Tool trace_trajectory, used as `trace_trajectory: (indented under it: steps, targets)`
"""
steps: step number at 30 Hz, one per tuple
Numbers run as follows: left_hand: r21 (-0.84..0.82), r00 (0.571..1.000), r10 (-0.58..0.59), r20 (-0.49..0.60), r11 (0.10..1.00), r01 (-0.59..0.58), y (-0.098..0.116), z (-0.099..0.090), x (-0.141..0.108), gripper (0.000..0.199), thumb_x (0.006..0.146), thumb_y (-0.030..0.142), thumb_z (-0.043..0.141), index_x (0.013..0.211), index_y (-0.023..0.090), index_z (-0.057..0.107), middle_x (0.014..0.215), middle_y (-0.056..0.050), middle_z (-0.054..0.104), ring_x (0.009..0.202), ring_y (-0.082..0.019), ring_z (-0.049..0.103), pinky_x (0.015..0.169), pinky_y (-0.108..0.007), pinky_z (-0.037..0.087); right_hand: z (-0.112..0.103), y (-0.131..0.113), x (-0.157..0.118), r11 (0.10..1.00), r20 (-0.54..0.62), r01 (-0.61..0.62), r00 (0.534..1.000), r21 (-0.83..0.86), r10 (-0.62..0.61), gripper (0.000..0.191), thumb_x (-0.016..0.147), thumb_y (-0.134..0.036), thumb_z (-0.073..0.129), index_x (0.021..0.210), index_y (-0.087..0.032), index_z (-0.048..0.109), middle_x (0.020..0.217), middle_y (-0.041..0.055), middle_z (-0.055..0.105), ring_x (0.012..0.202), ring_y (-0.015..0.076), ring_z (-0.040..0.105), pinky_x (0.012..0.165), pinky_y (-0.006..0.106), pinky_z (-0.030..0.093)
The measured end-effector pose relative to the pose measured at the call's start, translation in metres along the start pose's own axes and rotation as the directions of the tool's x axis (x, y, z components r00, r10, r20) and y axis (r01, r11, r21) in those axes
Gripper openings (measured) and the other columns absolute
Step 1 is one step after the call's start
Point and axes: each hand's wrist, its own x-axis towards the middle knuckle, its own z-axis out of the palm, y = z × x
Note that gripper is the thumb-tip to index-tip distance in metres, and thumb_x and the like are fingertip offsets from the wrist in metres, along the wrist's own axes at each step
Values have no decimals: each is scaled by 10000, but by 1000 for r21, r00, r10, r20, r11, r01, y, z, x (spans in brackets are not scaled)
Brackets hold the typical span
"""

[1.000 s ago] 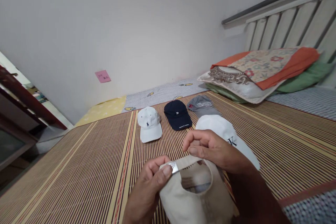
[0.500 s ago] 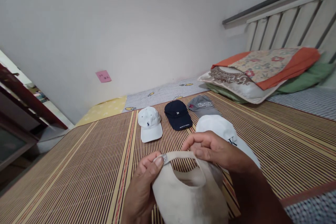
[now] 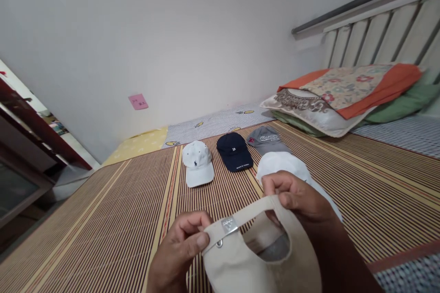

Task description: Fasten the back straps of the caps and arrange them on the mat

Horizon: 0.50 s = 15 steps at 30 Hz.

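A beige baseball cap (image 3: 233, 261) is held up close, its back opening and strap facing me. My left hand (image 3: 180, 247) pinches the strap's left end between thumb and fingers, beside a metal buckle (image 3: 229, 224) and a small eyelet. At the strap's right end, my right hand (image 3: 295, 194) grips the edge with thumb and fingertips. Just behind that hand lies a white cap (image 3: 285, 163), partly covered by it. Farther off on the mat rest a white cap with a small dark logo (image 3: 197, 160), a navy cap (image 3: 233, 151) and a grey cap (image 3: 270, 139).
A striped bamboo mat (image 3: 103, 219) covers the bed. Stacked pillows (image 3: 357, 87) lie at the right by a radiator (image 3: 371, 32). A pink note (image 3: 138, 101) is on the wall behind, and a dark red door frame (image 3: 37, 119) stands at the left.
The beige cap has turned and shifted slightly right, with its strap stretched tilted. The buckle now shows uncovered, as my left fingers sit left of it. My right hand has moved right.
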Motion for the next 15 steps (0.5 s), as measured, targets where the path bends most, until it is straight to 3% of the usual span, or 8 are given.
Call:
trace_trajectory:
  steps: [5, 8, 10, 13, 15]
  targets:
    - [-211, 989, 114, 99, 973, -91, -12, -8, 3, 278, 807, 406, 803, 776, 157, 681, 621, 29, 559, 554, -79, 464, 544, -184, 369, 4, 2, 5, 987, -111, 101, 990, 127, -87, 344, 859, -460, 824, 774, -162, 676, 568, -7, 660, 394, 72, 485, 387, 159, 331]
    - [-392, 988, 152, 11, 910, -136, -14, -5, 6, 196, 874, 356, 757, 852, 170, 700, 708, 20, 661, 609, -73, 581, 598, -161, 465, 8, 1, 6, 985, -190, 83, 980, 153, -53, 361, 788, -476, 876, 864, -146, 750, 640, 28, 712, 490, 100, 589, 458, 163, 423]
    - [-444, 987, 141, -82, 881, -163, -14, -3, 7, 115, 903, 294, 734, 959, 193, 735, 839, 4, 754, 736, -95, 692, 722, -180, 546, 11, 3, 4, 982, -221, 65, 975, 178, -25, 402, 742, -474, 904, 938, -148, 776, 701, 46, 741, 536, 116, 622, 511, 183, 469]
    - [-484, 973, 130, -192, 850, -209, -18, -6, 10, 228, 901, 248, 733, 1127, 226, 749, 1055, -19, 811, 961, -168, 755, 920, -263, 580, 13, 14, -1, 982, -313, 102, 948, 157, -48, 400, 759, -489, 882, 967, -161, 784, 709, 30, 725, 535, 106, 593, 513, 183, 451]
    - [-510, 968, 132, -213, 830, -225, -22, -8, 13, 278, 926, 281, 707, 1195, 211, 725, 1161, -51, 793, 1050, -213, 742, 972, -349, 585, 11, 22, -2, 979, -371, 146, 925, 143, -84, 395, 791, -542, 832, 919, -172, 779, 679, 14, 688, 536, 113, 569, 519, 199, 447]
